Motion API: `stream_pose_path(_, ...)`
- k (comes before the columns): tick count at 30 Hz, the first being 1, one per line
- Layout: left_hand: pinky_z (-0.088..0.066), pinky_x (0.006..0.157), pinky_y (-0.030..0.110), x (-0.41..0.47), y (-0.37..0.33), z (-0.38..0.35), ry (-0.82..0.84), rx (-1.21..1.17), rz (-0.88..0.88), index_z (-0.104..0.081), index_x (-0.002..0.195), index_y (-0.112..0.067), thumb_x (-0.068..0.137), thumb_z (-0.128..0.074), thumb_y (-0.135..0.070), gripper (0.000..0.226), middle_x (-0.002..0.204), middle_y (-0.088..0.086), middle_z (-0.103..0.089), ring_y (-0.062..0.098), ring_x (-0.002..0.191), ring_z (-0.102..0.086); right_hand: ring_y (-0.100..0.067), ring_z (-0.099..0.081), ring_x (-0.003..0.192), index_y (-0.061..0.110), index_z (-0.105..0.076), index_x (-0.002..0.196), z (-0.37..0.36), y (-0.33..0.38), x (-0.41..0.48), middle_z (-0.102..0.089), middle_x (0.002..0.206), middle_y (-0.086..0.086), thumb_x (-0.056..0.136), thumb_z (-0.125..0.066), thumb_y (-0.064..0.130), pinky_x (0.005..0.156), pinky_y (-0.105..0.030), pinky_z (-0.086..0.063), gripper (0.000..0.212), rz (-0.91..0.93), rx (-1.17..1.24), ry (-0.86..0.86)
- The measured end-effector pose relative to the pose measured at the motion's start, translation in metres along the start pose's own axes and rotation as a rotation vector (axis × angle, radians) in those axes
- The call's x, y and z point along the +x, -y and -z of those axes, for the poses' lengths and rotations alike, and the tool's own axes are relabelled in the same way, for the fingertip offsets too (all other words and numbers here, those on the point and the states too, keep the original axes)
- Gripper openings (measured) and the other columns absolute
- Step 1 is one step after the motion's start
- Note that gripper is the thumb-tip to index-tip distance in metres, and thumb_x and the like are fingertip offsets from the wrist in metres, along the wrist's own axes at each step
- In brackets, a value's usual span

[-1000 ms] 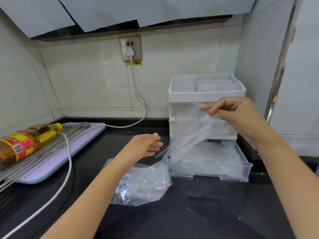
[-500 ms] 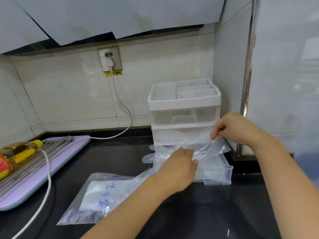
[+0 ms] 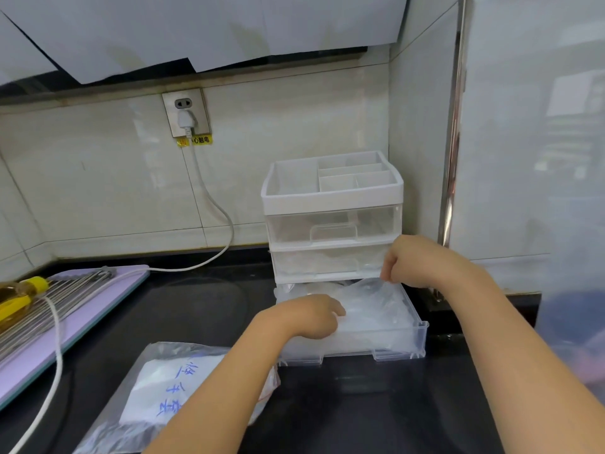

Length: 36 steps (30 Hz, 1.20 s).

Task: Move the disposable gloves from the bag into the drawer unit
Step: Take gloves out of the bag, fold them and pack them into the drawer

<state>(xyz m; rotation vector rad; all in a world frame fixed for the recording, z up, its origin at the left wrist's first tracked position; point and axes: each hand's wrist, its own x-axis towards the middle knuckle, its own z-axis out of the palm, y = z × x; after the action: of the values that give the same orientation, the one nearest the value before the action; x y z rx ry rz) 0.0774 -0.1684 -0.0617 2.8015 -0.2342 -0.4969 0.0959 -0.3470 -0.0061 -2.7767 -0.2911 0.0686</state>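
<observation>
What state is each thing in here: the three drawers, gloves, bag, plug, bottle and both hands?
bottom drawer: pulled out, gloves inside.
middle drawer: closed.
top drawer: closed.
gloves: crumpled in the bottom drawer.
bag: flat on the counter, white contents inside.
plug: in the wall socket.
bottle: lying on its side, yellow cap on.
left hand: rests on the gloves.
right hand: pinches a glove edge.

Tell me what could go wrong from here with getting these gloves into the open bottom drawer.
1. The right hand pinches the gloves up at the back of the bottom drawer; film standing there could catch under the drawer unit on closing.
2. The left hand rests on the same pile, so pulling against it might tear the thin film.
3. The left forearm crosses the bag and could drag it.
</observation>
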Motion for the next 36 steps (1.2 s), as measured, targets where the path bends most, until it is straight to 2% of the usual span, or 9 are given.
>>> stream_pose_path(4, -0.041, 0.089, 0.023, 0.0, 0.004, 0.005, 0.017, -0.025, -0.077, -0.065, 0.116, -0.025, 0.093, -0.045, -0.01, 0.035, 0.122, -0.003, -0.057, 0.013, 0.103, -0.051, -0.015, -0.065, 0.088, 0.012, -0.075, 0.093, -0.004, 0.012, -0.002, -0.072, 0.097, -0.003, 0.087, -0.055, 0.004, 0.079, -0.025, -0.053, 0.022, 0.06, 0.122, 0.077)
stream_pose_path(8, -0.045, 0.09, 0.025, -0.001, 0.002, 0.002, 0.0, -0.068, -0.084, -0.07, 0.11, -0.024, 0.094, -0.042, -0.011, 0.034, 0.117, -0.005, -0.063, 0.015, 0.103, -0.056, -0.014, -0.064, 0.096, 0.012, -0.072, 0.106, -0.031, 0.029, 0.0, -0.069, 0.107, -0.002, 0.09, -0.053, 0.004, 0.086, -0.026, -0.051, 0.026, 0.057, 0.042, 0.238)
stream_pose_path(10, -0.043, 0.066, 0.02, 0.001, -0.001, 0.0, -0.076, -0.101, -0.069, -0.071, 0.096, -0.013, 0.095, -0.042, -0.009, 0.029, 0.086, -0.002, -0.062, 0.013, 0.076, -0.053, -0.02, -0.061, 0.104, 0.011, -0.067, 0.109, -0.054, 0.041, 0.008, -0.066, 0.11, -0.005, 0.09, -0.055, 0.014, 0.088, -0.03, -0.049, 0.023, 0.003, -0.108, 0.191)
stream_pose_path(14, -0.029, 0.051, 0.017, 0.004, -0.002, -0.005, -0.193, -0.083, -0.043, -0.046, 0.059, -0.012, 0.092, -0.048, -0.002, 0.034, 0.06, 0.0, -0.042, 0.01, 0.056, -0.037, -0.023, -0.053, 0.121, 0.004, -0.052, 0.127, -0.078, 0.058, 0.013, -0.055, 0.132, -0.01, 0.098, -0.048, 0.016, 0.088, -0.027, -0.043, 0.032, -0.065, -0.203, 0.194)
stream_pose_path(16, -0.034, 0.055, 0.019, 0.007, 0.0, -0.005, -0.173, -0.072, -0.059, -0.057, 0.071, -0.009, 0.09, -0.052, -0.003, 0.02, 0.066, 0.005, -0.05, 0.017, 0.064, -0.043, -0.023, -0.057, 0.114, 0.005, -0.051, 0.126, -0.079, 0.055, 0.014, -0.059, 0.126, -0.01, 0.096, -0.048, 0.018, 0.072, -0.024, -0.044, 0.033, -0.033, -0.208, 0.167)
stream_pose_path(19, -0.036, 0.061, 0.024, 0.009, 0.002, -0.005, -0.13, -0.045, -0.044, -0.063, 0.093, -0.008, 0.09, -0.057, -0.011, 0.007, 0.085, 0.007, -0.055, 0.019, 0.077, -0.045, -0.024, -0.055, 0.116, 0.007, -0.049, 0.131, -0.077, 0.051, 0.009, -0.057, 0.128, -0.01, 0.098, -0.043, 0.02, 0.086, -0.029, -0.043, 0.036, -0.041, -0.248, 0.217)
stream_pose_path(22, -0.037, 0.071, 0.025, 0.009, 0.003, -0.005, -0.093, -0.031, 0.018, -0.059, 0.103, -0.004, 0.094, -0.055, -0.025, 0.023, 0.086, 0.007, -0.054, 0.018, 0.077, -0.047, -0.026, -0.049, 0.122, 0.009, -0.045, 0.137, -0.074, 0.053, 0.006, -0.05, 0.136, -0.011, 0.1, -0.038, 0.016, 0.101, -0.031, -0.038, 0.039, -0.053, -0.225, 0.282)
stream_pose_path(27, -0.034, 0.098, 0.03, 0.004, 0.004, -0.003, -0.021, 0.057, 0.119, -0.045, 0.134, -0.007, 0.098, -0.046, -0.04, 0.049, 0.129, 0.012, -0.051, 0.027, 0.116, -0.048, -0.022, -0.057, 0.109, 0.01, -0.056, 0.125, -0.079, 0.039, 0.014, -0.057, 0.124, -0.006, 0.092, -0.047, 0.013, 0.086, -0.028, -0.046, 0.034, -0.196, -0.282, 0.172)
stream_pose_path(36, -0.042, 0.089, 0.03, 0.012, 0.009, -0.004, -0.034, 0.023, 0.178, -0.05, 0.129, -0.007, 0.092, -0.057, -0.043, 0.053, 0.119, 0.008, -0.055, 0.023, 0.1, -0.051, -0.025, -0.049, 0.121, 0.011, -0.054, 0.128, -0.085, 0.028, 0.024, -0.052, 0.133, -0.009, 0.093, -0.049, 0.021, 0.089, -0.03, -0.045, 0.037, -0.25, -0.26, 0.124)
